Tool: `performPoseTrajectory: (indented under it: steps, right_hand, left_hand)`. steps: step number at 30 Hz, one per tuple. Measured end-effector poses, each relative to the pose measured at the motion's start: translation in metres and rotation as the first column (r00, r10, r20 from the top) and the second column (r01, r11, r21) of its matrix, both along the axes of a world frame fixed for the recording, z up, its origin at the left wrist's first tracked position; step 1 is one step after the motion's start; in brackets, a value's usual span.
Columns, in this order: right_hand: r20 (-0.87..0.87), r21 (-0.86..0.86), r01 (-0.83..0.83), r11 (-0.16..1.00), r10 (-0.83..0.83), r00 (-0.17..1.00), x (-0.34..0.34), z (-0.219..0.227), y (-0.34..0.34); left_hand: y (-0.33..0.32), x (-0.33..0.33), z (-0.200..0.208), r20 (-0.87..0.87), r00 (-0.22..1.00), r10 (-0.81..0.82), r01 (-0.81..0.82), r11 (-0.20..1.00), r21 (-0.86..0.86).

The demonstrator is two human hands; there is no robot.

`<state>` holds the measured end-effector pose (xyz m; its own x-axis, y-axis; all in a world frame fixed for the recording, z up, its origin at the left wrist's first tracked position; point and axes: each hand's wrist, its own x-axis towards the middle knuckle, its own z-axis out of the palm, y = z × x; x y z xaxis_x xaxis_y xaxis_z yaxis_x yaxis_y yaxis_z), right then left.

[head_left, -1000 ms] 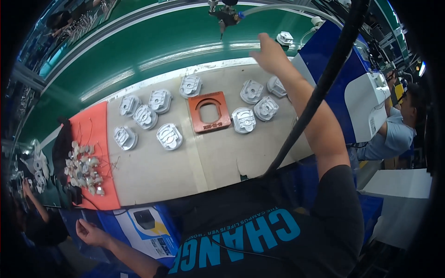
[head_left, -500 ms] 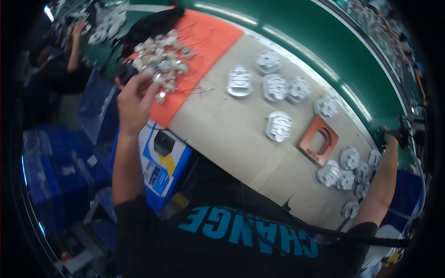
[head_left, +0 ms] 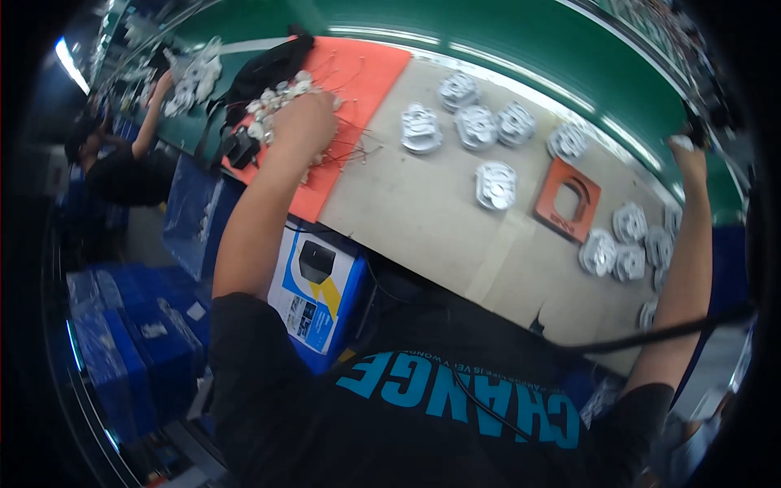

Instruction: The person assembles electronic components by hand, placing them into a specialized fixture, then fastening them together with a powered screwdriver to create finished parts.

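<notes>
Deeper into the pile goes the left hand, hovering at its near edge half a second ago and now right over the small white parts. They lie heaped on the orange-red mat, at the left end of the bench, thin wires trailing toward the silvery housings. Each looks light and hard-bodied, perhaps brittle, with limp leads likely to snag on their neighbours; best pinched by the white body, I'd say, never tugged by a wire. Has the hand got one? Can't tell: its own back covers the fingertips and much of the heap. Far over at the other side, the right hand is up by a dark tool, small, blurred and dim, so whether it's gripping that is anyone's guess; the housings near that forearm are partly covered.
</notes>
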<state>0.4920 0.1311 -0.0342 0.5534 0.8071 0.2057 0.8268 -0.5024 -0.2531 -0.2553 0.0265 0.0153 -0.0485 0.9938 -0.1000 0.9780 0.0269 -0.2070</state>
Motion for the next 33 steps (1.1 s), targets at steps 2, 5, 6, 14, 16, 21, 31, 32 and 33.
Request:
performPoseTrajectory:
  steps: [2,5,6,14,16,21,31,32,33]
  right_hand:
    - [-0.249,0.034,-0.155,0.987,0.159,0.955,-0.069,0.035,-0.039]
    - [-0.446,0.177,-0.258,0.95,0.311,0.839,-0.119,0.035,-0.051]
    - [-0.566,0.115,-0.382,0.917,0.377,0.733,-0.134,0.043,-0.058]
    - [-0.346,0.171,-0.704,0.689,0.711,0.612,-0.255,0.04,-0.17]
    - [-0.381,0.109,-0.777,0.62,0.748,0.543,-0.276,0.027,-0.178]
    - [-0.348,-0.019,-0.737,0.676,0.686,0.639,-0.306,0.013,-0.183]
    - [-0.332,-0.153,-0.718,0.679,0.649,0.685,-0.316,0.033,-0.186]
    - [-0.329,-0.158,-0.711,0.685,0.642,0.692,-0.313,0.033,-0.186]
    - [-0.313,-0.164,-0.715,0.68,0.651,0.691,-0.311,0.032,-0.184]
  left_hand:
    - [0.013,-0.002,-0.011,0.02,0.998,-0.062,0.062,0.998,-0.012]
    - [0.01,-0.015,-0.01,-0.037,0.987,-0.156,0.155,0.988,-0.019]
    - [0.007,-0.009,-0.007,-0.026,0.999,-0.031,0.031,0.999,-0.021]
    - [0.022,-0.024,-0.028,-0.052,0.992,-0.118,0.119,0.992,0.029]
    - [0.022,-0.02,-0.021,0.068,0.991,-0.117,0.117,0.993,-0.009]
    - [0.02,-0.035,-0.004,0.516,0.837,-0.183,0.109,0.979,0.17]
    - [-0.03,0.024,0.043,0.897,-0.42,-0.139,0.216,0.944,0.248]
    - [-0.027,0.044,0.041,0.89,-0.439,-0.118,0.259,0.932,0.252]
    - [-0.027,0.059,0.039,0.886,-0.453,-0.101,0.316,0.911,0.265]
